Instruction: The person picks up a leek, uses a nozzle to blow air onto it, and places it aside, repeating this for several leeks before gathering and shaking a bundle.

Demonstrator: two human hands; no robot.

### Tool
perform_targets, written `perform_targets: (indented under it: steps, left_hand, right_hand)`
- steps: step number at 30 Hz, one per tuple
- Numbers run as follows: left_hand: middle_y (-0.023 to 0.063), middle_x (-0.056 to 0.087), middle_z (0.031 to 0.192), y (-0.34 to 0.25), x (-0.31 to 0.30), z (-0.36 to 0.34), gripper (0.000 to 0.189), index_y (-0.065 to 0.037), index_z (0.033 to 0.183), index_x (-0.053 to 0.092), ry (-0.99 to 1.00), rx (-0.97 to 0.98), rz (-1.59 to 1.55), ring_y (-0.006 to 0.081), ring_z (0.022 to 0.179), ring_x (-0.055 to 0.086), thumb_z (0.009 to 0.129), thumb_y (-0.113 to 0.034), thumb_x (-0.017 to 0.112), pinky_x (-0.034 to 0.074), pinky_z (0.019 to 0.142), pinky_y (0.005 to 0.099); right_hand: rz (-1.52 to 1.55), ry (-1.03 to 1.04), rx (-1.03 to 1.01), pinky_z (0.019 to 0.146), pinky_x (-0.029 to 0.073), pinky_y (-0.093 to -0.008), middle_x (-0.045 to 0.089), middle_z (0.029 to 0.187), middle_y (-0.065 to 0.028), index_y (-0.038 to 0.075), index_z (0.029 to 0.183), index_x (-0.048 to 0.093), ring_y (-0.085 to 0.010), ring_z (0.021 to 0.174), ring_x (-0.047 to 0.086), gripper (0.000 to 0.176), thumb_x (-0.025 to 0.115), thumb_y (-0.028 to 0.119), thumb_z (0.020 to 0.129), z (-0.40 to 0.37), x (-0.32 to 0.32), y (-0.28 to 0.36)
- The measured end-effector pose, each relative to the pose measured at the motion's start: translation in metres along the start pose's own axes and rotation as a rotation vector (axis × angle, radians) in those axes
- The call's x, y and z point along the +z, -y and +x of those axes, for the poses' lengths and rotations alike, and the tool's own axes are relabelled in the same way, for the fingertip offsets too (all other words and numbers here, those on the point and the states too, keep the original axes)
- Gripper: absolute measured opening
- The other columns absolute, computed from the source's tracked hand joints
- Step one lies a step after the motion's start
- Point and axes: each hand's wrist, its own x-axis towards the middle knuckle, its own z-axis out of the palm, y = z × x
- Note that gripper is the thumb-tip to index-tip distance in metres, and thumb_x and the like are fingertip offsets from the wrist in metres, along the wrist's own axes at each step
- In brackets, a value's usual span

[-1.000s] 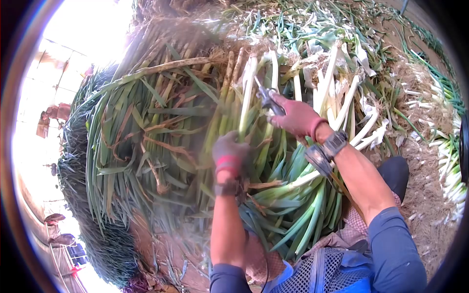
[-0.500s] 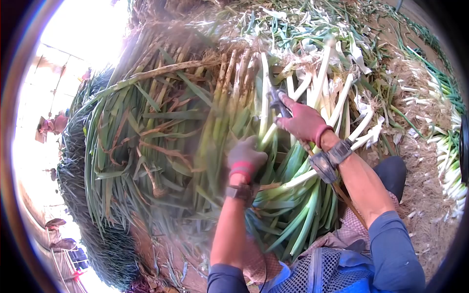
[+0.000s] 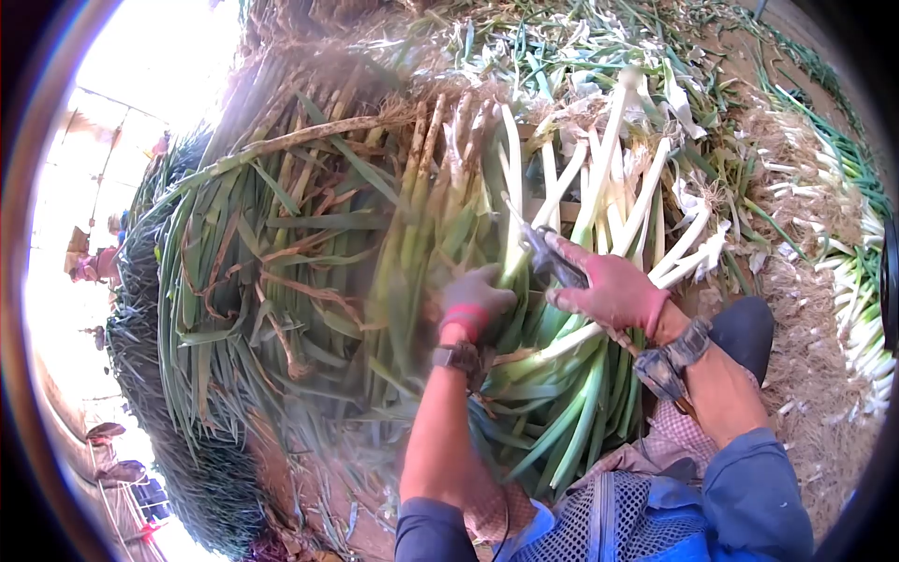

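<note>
My left hand (image 3: 476, 298), in a grey glove with a pink cuff, is closed around a green onion (image 3: 512, 187) just below its white part. The white stem points away from me, with its green leaves toward me. In my gloved right hand (image 3: 609, 286) is a dark air blow gun (image 3: 554, 258) with a thin nozzle, aimed at the stem. A hose (image 3: 623, 339) runs from it back along my forearm. White stripped green onions (image 3: 648, 197) lie fanned out beyond my right hand. Unstripped ones with brownish stems (image 3: 426, 155) lie to the left.
Peeled skins and leaf scraps (image 3: 562, 47) are heaped at the back. A dense stack of green onions (image 3: 201, 468) stands at far left. Rows of white-stemmed onions (image 3: 857, 318) lie on the littered ground at right. A person (image 3: 94, 262) is at the far left.
My right hand and the air blow gun have moved down and to the right, toward me. The left hand keeps its hold on the green onion almost in place.
</note>
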Motion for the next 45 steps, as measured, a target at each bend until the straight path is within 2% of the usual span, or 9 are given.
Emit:
perform_targets:
  steps: [6,14,17,24,29,32,33,42,45]
  left_hand:
    - [0.0129,0.082,0.091,-0.047,0.0,-0.029,0.039,-0.006,0.108,0.083,0.362,-0.101,0.037,0.0237,0.081,0.078,0.076,-0.028,0.079,0.061,0.08,0.0365]
    - [0.0217,0.077,0.106,-0.05,0.025,-0.059,0.042,-0.005,0.108,0.079,0.286,0.18,0.17,0.0413,0.104,0.074,0.077,-0.033,0.074,0.057,0.094,0.0479]
    - [0.017,0.075,0.117,-0.053,0.018,-0.055,0.046,-0.007,0.114,0.081,0.38,0.075,0.241,0.0375,0.112,0.072,0.078,-0.036,0.077,0.055,0.099,0.0458]
    - [0.0191,0.079,0.118,0.021,-0.046,-0.019,0.037,-0.008,0.123,0.08,-0.256,0.079,-0.25,0.0386,0.107,0.075,0.093,-0.027,0.07,0.058,0.098,0.0451]
    - [0.0207,0.074,0.129,0.069,-0.097,0.003,0.051,-0.01,0.136,0.074,-0.679,-0.196,0.272,0.0385,0.124,0.069,0.093,-0.037,0.07,0.052,0.109,0.0447]
    - [0.0201,0.071,0.137,0.085,-0.085,0.011,0.057,-0.011,0.141,0.07,-0.535,-0.298,0.208,0.0382,0.132,0.064,0.092,-0.04,0.07,0.048,0.114,0.0453]
    - [0.0192,0.074,0.133,0.089,-0.086,0.013,0.059,-0.01,0.138,0.072,-0.59,-0.224,0.236,0.0386,0.126,0.068,0.09,-0.043,0.075,0.051,0.11,0.0458]
    - [0.022,0.077,0.124,0.052,-0.093,-0.003,0.062,-0.007,0.132,0.075,-0.421,-0.257,0.046,0.039,0.118,0.073,0.084,-0.046,0.083,0.054,0.102,0.0452]
    - [0.0203,0.076,0.128,0.062,-0.088,-0.004,0.059,-0.008,0.136,0.074,-0.469,-0.226,-0.118,0.0364,0.12,0.073,0.089,-0.044,0.079,0.054,0.104,0.0431]
  right_hand:
    - [-0.037,0.057,0.086,0.09,0.056,-0.0437,0.075,0.104,-0.0256,0.015,0.166,0.042,-0.0397,0.095,0.075,0.087,0.077,0.047,0.093,-0.039,-0.019,0.004]
    - [0.059,-0.131,0.108,0.098,0.055,-0.0413,0.075,0.122,-0.025,0.007,0.165,0.041,-0.0344,0.106,0.076,0.087,0.079,0.037,0.093,-0.04,-0.017,0.002]
    - [0.046,-0.03,-0.231,0.095,0.056,-0.0428,0.075,0.12,-0.0267,0.006,0.164,0.042,-0.038,0.105,0.076,0.084,0.077,0.038,0.094,-0.029,0.006,0.008]
    - [0.053,0.024,-0.189,0.084,0.057,-0.0484,0.074,0.09,-0.0245,0.014,0.168,0.037,-0.0429,0.086,0.073,0.087,0.072,0.048,0.095,0.003,0.017,0.027]
    - [0.076,0.094,-0.17,0.086,0.057,-0.0457,0.075,0.095,-0.0251,0.014,0.169,0.035,-0.038,0.09,0.075,0.09,0.071,0.051,0.095,0.014,0.028,0.044]
    - [0.072,0.165,-0.198,0.099,0.056,-0.0411,0.074,0.124,-0.0253,0.014,0.168,0.037,-0.0371,0.108,0.076,0.09,0.074,0.049,0.094,0.014,0.033,0.063]
    - [0.08,0.135,-0.148,0.085,0.057,-0.0457,0.074,0.093,-0.0257,0.014,0.168,0.037,-0.0391,0.089,0.075,0.09,0.072,0.053,0.094,0.017,0.033,0.068]
    - [0.027,0.138,-0.142,0.091,0.058,-0.0422,0.077,0.108,-0.0229,0.015,0.168,0.037,-0.0373,0.096,0.077,0.088,0.074,0.047,0.095,0.031,0.061,0.066]
    - [0.07,-0.053,-0.56,0.086,0.057,-0.0483,0.076,0.092,-0.0233,0.01,0.165,0.041,-0.0424,0.09,0.074,0.087,0.07,0.051,0.094,0.035,0.078,0.06]
